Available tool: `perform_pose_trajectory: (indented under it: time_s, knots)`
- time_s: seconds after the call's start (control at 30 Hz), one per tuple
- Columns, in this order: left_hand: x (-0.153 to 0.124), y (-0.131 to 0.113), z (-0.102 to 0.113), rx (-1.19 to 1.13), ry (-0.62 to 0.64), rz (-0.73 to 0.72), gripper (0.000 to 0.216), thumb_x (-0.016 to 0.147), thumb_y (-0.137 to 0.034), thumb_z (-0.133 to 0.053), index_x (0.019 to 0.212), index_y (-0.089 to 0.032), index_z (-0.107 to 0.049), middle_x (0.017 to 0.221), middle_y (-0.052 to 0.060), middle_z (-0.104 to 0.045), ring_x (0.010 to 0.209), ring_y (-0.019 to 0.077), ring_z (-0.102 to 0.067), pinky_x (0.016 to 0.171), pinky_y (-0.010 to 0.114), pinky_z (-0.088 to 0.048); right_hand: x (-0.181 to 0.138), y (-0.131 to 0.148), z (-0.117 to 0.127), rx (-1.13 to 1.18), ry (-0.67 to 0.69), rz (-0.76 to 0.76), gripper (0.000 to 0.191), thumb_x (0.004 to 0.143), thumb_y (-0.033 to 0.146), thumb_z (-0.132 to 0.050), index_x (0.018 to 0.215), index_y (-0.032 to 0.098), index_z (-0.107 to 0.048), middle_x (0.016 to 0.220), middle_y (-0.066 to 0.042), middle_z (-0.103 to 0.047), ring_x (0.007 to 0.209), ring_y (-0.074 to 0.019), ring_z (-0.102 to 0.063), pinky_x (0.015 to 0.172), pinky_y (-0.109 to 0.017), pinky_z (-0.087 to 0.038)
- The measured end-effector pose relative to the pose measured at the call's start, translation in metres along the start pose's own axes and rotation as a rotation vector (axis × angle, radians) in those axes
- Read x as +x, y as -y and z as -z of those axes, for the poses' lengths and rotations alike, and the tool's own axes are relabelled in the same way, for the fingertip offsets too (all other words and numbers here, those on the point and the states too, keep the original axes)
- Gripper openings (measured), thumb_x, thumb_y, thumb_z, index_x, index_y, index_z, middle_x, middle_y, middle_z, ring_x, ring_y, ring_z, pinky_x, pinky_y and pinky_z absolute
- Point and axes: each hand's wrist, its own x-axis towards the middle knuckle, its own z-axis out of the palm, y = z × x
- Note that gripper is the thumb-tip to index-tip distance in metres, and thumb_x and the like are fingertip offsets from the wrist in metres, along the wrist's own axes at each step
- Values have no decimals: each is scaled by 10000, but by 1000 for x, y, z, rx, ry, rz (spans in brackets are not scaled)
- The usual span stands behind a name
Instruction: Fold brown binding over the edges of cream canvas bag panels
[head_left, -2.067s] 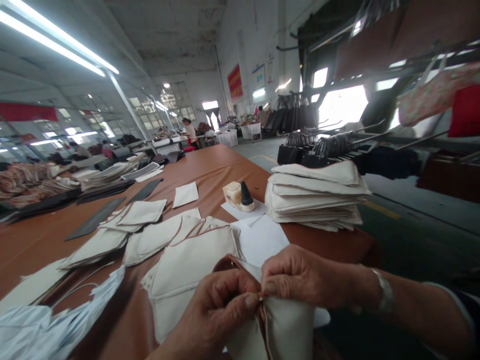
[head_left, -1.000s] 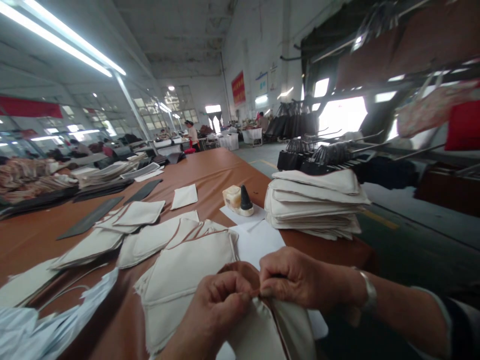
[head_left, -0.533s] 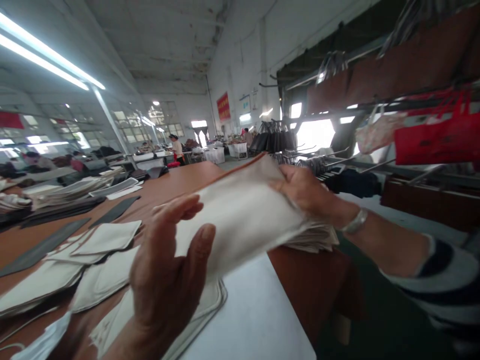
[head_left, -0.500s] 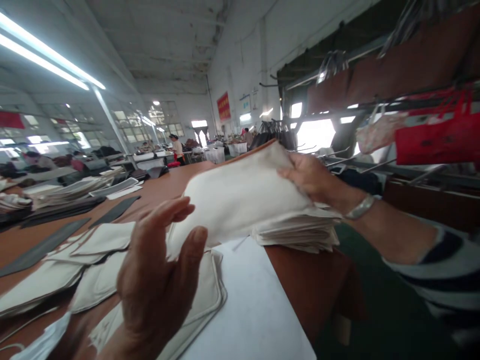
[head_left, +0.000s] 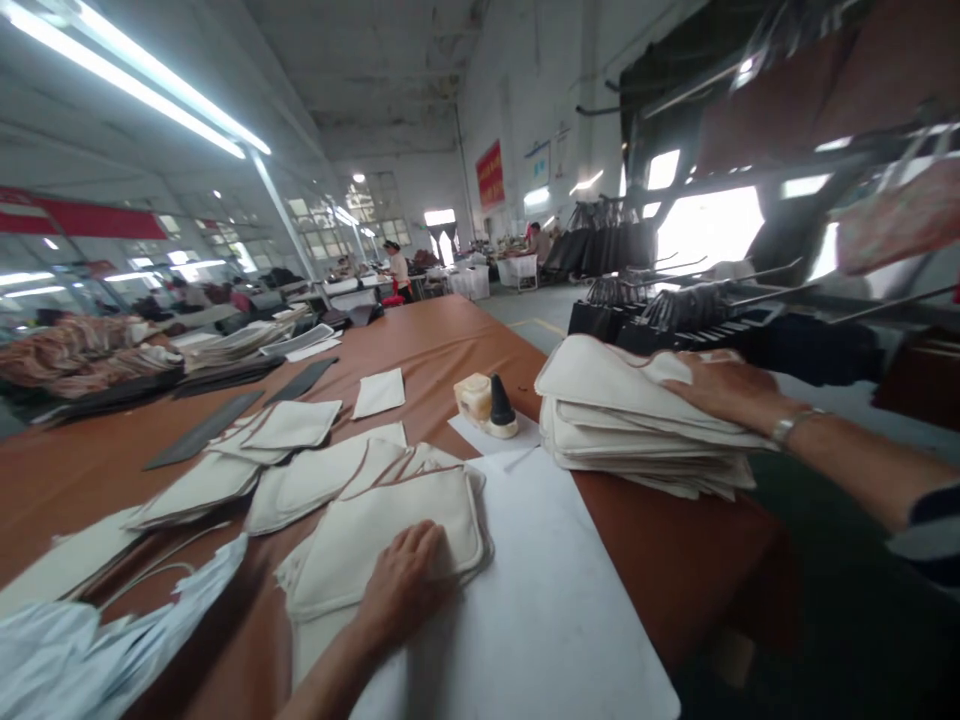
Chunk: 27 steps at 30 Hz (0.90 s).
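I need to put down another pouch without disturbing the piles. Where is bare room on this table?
Bare room: the white sheet between the left hand and the table's near right edge, and the brown tabletop beyond the small block and black cone. Crowded: the overlapping cream pieces at left, and the stack under the right hand.

Bright ceiling tubes, glaring windows, stretched and blurred edges.

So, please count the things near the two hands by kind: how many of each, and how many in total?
Hands: 2, left hand and right hand
Tall stack of cream fabric pieces: 1
Cream pouch under the left hand: 1
White sheet: 1
Black cone: 1
Yellowish block: 1
Total: 7
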Motion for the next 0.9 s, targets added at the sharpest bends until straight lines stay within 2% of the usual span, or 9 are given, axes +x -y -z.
perform_pose_trajectory:
  time_s: [0.2, 0.33, 0.37, 0.43, 0.53, 0.6, 0.67, 0.77, 0.9]
  knots:
    - [0, -10, -3, 90, 115, -6, 447, 908, -139, -558, 1348, -217, -551, 1429, 94, -561, 1233, 258, -575, 1018, 395, -495, 7, 11, 27, -106, -83, -65, 735, 846, 613, -602, 1406, 156, -474, 1342, -287, -477, 1212, -427, -435, 849, -502, -341]
    - [5, -19, -9, 128, 98, 30, 332, 940, -182, -590, 1270, -143, -581, 1352, 128, -582, 1147, 259, -615, 908, 441, -559, -31, 56, 42, 147, -288, 160, 557, 923, 398, -541, 1401, 128, -448, 1498, -262, -315, 1376, -430, -218, 1044, -584, -214]
    - [9, -19, -7, 127, 88, 48, 288, 938, -212, -610, 1216, -137, -606, 1277, 112, -620, 1075, 236, -642, 864, 416, -575, -47, 73, 40, 324, -246, 238, 525, 927, 350, -520, 1391, 113, -451, 1514, -268, -289, 1397, -426, -193, 1075, -590, -187]
    - [18, -14, 7, 124, 38, 110, 203, 940, -253, -619, 1101, -131, -640, 1079, 68, -676, 900, 183, -670, 778, 362, -586, -86, 110, 27, 466, -71, 321, 409, 930, 364, -493, 1251, 120, -562, 1371, -254, -471, 1267, -391, -419, 1044, -566, -300]
    - [24, -6, 46, 120, -137, 219, 195, 975, -245, -546, 1115, -125, -611, 1003, 60, -664, 843, 176, -659, 754, 358, -572, -146, 159, -11, 633, 349, 475, 412, 939, 505, -471, 949, 150, -679, 991, -143, -688, 883, -259, -660, 787, -395, -530]
    - [13, -12, 70, 103, -253, 198, 226, 984, -181, -456, 1163, -124, -581, 1047, 98, -651, 916, 212, -653, 789, 373, -555, -176, 186, -37, 833, 587, 434, 492, 986, 527, -340, 1070, 149, -644, 1012, -137, -697, 830, -218, -692, 659, -325, -555]
    - [-9, -30, 79, 58, -290, 57, 248, 941, -122, -413, 1098, -150, -603, 995, 110, -661, 931, 232, -650, 800, 355, -538, -194, 207, -58, 1298, 848, 199, 496, 974, 553, -398, 1295, 194, -518, 1166, -139, -663, 890, -210, -698, 661, -312, -558]
    - [-50, -65, 61, -43, -244, -236, 244, 813, -111, -509, 995, -225, -625, 933, 64, -699, 822, 219, -658, 714, 312, -534, -204, 232, -81, 1799, 1038, -8, 650, 914, 467, -576, 1474, 282, -302, 1276, -103, -629, 956, -209, -690, 765, -335, -555]
    - [-79, -80, 23, -224, -225, -372, 165, 793, -207, -587, 952, -241, -619, 837, 29, -714, 726, 188, -665, 663, 274, -537, -211, 251, -114, 1889, 1030, -79, 846, 810, 389, -690, 1511, 230, -245, 1321, -127, -607, 1072, -263, -663, 925, -409, -511]
